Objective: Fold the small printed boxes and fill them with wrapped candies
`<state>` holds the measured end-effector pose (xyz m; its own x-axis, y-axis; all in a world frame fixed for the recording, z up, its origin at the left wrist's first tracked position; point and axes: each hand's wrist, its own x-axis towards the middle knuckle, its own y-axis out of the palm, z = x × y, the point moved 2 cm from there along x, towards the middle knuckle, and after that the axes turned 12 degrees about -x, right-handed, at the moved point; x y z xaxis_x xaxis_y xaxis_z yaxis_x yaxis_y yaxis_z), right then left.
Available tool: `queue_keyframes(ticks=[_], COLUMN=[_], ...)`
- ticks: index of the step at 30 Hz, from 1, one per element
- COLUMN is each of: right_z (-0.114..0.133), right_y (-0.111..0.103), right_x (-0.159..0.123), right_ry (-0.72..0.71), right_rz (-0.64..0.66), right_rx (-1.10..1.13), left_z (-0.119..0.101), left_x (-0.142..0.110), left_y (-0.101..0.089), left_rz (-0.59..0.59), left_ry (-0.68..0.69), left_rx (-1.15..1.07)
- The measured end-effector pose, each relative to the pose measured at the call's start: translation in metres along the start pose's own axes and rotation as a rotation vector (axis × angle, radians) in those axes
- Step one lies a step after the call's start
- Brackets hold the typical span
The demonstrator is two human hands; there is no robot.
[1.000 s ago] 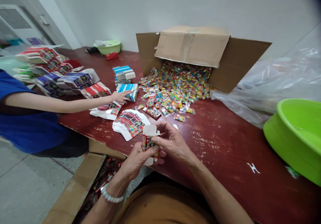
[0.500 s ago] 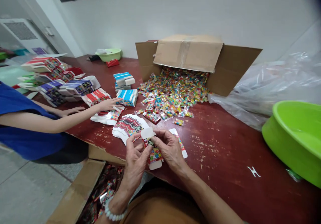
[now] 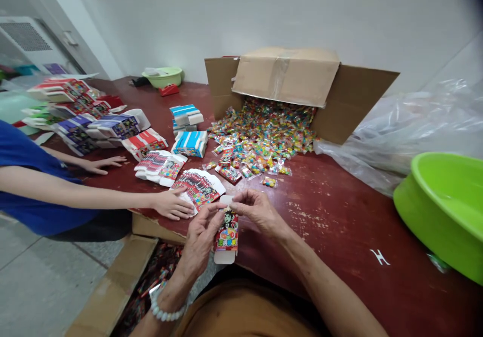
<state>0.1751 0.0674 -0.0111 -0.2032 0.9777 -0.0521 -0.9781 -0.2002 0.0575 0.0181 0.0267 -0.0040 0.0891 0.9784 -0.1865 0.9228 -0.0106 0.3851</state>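
Observation:
A small printed candy carton (image 3: 227,232) stands between my hands above the near table edge, its white end flaps sticking out at top and bottom. My left hand (image 3: 204,231) is closed on its left side, thumb on the front. At the top flap, my right hand (image 3: 260,210) pinches with thumb and fingers. Just beyond lies a fan of flat cartons (image 3: 202,188) on the table. Two small red packets (image 3: 228,173) lie behind it, by the spilled candy sachets (image 3: 269,146).
At left, a co-worker's hand (image 3: 173,204) rests near the fan. Stacked cartons (image 3: 113,128) stand beyond. A cardboard box (image 3: 287,78) opens over the candy. To the right are a plastic sheet (image 3: 377,151) and green basin (image 3: 433,211). Below sits a box of packets (image 3: 109,286).
My hands have turned the carton more upright, showing more of its front. The flat carton beside my right hand no longer shows. The co-worker's hand came nearer, to the fan.

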Motion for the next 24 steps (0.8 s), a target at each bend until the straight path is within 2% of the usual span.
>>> queue_keyframes(ticks=[2,4,6,8,11,16,21,24], right_z=[0.001,0.004,0.007,0.007,0.002,-0.008,-0.006,0.001], right_y=[0.001,0.002,0.002,0.003,0.004,0.008,0.010,0.009], right_x=[0.000,-0.002,-0.005,-0.009,-0.012,-0.011,-0.010,-0.015], right_ry=[-0.036,-0.154,-0.286,-0.343,-0.304,-0.241,-0.239,-0.282], right_rz=[0.030,0.014,-0.066,-0.150,-0.176,-0.153,-0.166,-0.139], right_rx=[-0.027,-0.177,-0.336,-0.389,-0.356,-0.284,-0.280,-0.365], left_z=[0.002,0.004,0.007,0.010,0.012,0.007,0.005,0.009], left_x=[0.002,0.004,0.003,0.000,-0.004,-0.005,-0.007,-0.011], left_y=[-0.003,-0.004,-0.002,0.002,0.006,0.002,0.002,0.007], left_rz=[0.015,0.012,-0.008,-0.019,-0.039,-0.064,-0.075,0.050], left_ry=[0.030,0.056,0.049,0.015,0.004,0.116,-0.075,-0.289], left_rx=[0.036,0.053,0.007,-0.075,-0.119,0.013,-0.222,-0.276])
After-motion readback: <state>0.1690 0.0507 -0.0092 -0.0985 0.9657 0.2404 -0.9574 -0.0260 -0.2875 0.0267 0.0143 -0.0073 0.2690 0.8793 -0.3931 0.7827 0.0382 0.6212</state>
